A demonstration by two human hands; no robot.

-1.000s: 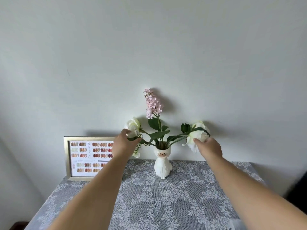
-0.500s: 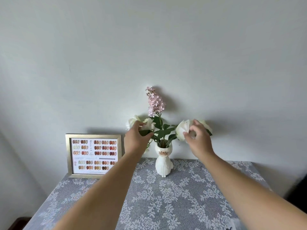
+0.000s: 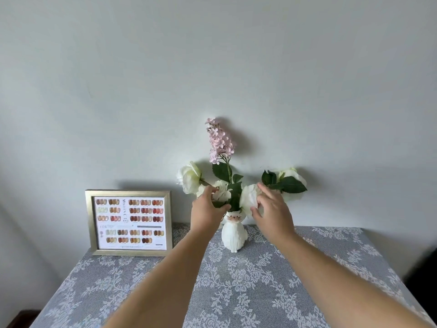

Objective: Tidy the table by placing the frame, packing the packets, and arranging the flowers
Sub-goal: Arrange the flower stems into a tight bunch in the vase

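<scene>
A white cat-shaped vase (image 3: 234,234) stands at the back of the table against the wall. It holds a tall pink flower sprig (image 3: 220,140), white blooms and green leaves. My left hand (image 3: 207,210) pinches a small white bloom (image 3: 222,191) just left of the vase mouth. My right hand (image 3: 272,213) cups a white bloom (image 3: 249,198) on the right, thumb and fingers around it. A large white flower (image 3: 190,177) leans out left and another (image 3: 292,179) leans right. The gold picture frame (image 3: 128,222) stands upright at the back left.
A grey lace-patterned cloth (image 3: 248,287) covers the table. The pale wall (image 3: 212,67) rises directly behind the vase and frame. A dark object (image 3: 423,273) sits beyond the table's right edge.
Both hands have moved inward from the outer flowers to the blooms near the vase mouth. The outer white flowers have sprung back out to the sides.
</scene>
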